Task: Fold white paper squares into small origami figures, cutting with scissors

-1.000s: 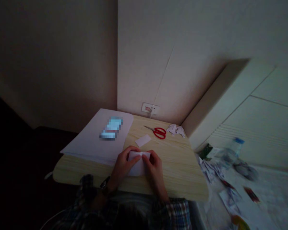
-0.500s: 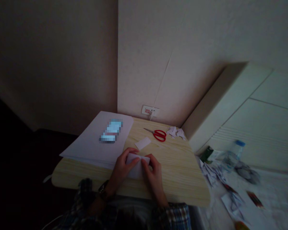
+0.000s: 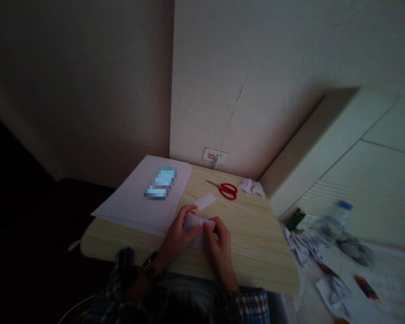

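Note:
A small folded piece of white paper is held between both hands just above the near part of the wooden table. My left hand grips its left side, the thumb across the front and the fingers behind. On the right side, my right hand pinches it with thumb and forefinger. The two thumbs almost meet at the paper's middle. Just beyond my left fingertips lies a small white paper rectangle. Red-handled scissors rest farther back, blades pointing left.
Large white sheets cover the table's left side, a lit phone on them. Folded paper shapes sit at the back right corner. A plugged socket is on the wall. Right of the table are a bottle and crumpled papers.
The whole scene has shifted slightly right as the head view turned. Both hands keep hold of the folded paper, with only slight changes in the thumbs.

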{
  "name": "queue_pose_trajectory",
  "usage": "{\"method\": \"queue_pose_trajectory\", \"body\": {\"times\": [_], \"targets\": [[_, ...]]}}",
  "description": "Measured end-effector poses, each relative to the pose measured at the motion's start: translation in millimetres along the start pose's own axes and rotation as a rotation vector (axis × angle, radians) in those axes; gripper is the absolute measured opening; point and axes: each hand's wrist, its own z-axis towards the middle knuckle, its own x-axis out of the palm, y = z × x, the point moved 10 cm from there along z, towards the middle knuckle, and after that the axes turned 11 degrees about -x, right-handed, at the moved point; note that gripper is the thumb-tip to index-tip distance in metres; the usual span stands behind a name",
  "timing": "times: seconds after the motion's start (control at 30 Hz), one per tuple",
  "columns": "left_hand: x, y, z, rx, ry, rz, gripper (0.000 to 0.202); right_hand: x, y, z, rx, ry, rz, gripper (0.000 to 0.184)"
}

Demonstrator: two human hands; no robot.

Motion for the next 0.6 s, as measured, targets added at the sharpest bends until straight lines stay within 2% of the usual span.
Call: {"method": "queue_pose_trajectory", "body": {"times": [0.43, 0.6], "targets": [[-1.0, -2.0, -1.5, -0.008, 0.005, -0.065, 0.042, 0.9, -5.7, -1.1, 0.017, -0.005, 0.019, 0.015], [-2.6, -0.7, -1.5, -0.011, -0.004, -0.079, 0.042, -1.6, -14.2, -3.1, 0.081, -0.064, 0.059, 0.023]]}}
